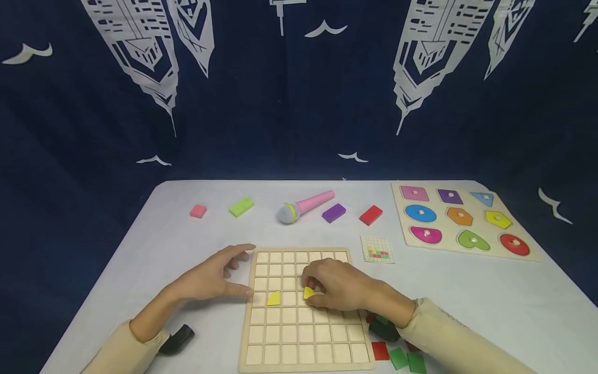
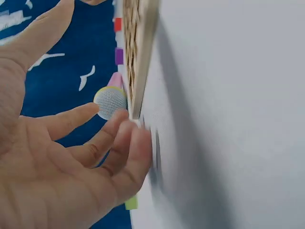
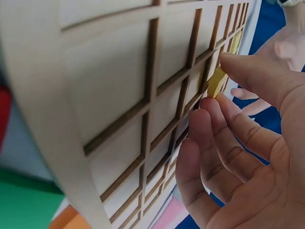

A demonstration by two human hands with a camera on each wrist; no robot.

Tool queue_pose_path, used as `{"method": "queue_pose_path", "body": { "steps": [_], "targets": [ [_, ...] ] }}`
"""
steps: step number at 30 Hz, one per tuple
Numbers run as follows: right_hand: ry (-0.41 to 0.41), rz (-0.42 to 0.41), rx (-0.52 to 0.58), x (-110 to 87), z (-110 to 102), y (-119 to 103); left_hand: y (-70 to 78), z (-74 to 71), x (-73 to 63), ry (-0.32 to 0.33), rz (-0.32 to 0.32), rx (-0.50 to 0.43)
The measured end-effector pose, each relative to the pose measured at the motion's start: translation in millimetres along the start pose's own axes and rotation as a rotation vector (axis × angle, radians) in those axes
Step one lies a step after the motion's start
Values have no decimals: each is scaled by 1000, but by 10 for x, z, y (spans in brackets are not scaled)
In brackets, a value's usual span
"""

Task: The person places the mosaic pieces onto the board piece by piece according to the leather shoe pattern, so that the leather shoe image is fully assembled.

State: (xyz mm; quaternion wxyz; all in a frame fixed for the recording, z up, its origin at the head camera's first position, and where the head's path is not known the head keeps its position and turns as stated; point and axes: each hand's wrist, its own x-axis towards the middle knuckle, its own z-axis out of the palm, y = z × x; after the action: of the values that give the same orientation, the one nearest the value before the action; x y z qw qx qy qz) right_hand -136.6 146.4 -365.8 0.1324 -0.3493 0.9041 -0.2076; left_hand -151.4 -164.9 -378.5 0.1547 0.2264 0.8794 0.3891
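Observation:
A wooden grid board [image 1: 289, 358] lies at the front middle of the white table. Between thumb and fingers my right hand [image 1: 338, 284] pinches a yellow tile [image 3: 217, 82] with a curved edge, right over a cell near the board's middle. One more yellow tile [image 1: 273, 298], also with a rounded corner, sits in a cell left of it. My left hand [image 1: 212, 275] is at the board's left edge, thumb and fingers spread and nothing held. In the left wrist view the fingers [image 2: 138, 148] of that hand are close to the board's side [image 2: 143, 71].
Red tiles [image 1: 380, 351] and green tiles [image 1: 398, 358] lie right of the board, partly under my right forearm. A small pattern card [image 1: 377, 249] is beyond them. Farther back are a toy microphone [image 1: 306, 206], several coloured blocks [image 1: 334, 213] and a shape puzzle board [image 1: 462, 249].

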Motion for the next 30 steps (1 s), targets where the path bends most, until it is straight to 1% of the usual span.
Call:
{"method": "queue_pose_path", "body": {
  "steps": [2, 3, 6, 8, 12, 15, 23, 27, 30],
  "targets": [
    [2, 1, -9, 1, 6, -11, -13, -23, 85, -28, -43, -101],
    [2, 3, -12, 2, 12, -17, -22, -31, 132, -39, -65, -137],
    [4, 4, -31, 8, 36, -42, -51, -44, 248, -59, -115, -165],
    [5, 6, -48, 13, 49, -57, -67, -46, 293, -65, -123, -153],
    [7, 6, -75, 12, 49, -79, -98, -33, 327, -75, -77, -103],
    [11, 5, -86, 1, 46, -83, -114, -19, 343, -74, -43, -86],
    [33, -3, -77, -33, 80, -102, -104, -20, 353, -69, -49, -73],
    [59, 11, -43, -18, 92, -134, -100, -33, 355, -69, -48, -68],
    [82, 8, 7, 11, 99, -154, -105, -39, 358, -72, -51, -64]
  ]
}}
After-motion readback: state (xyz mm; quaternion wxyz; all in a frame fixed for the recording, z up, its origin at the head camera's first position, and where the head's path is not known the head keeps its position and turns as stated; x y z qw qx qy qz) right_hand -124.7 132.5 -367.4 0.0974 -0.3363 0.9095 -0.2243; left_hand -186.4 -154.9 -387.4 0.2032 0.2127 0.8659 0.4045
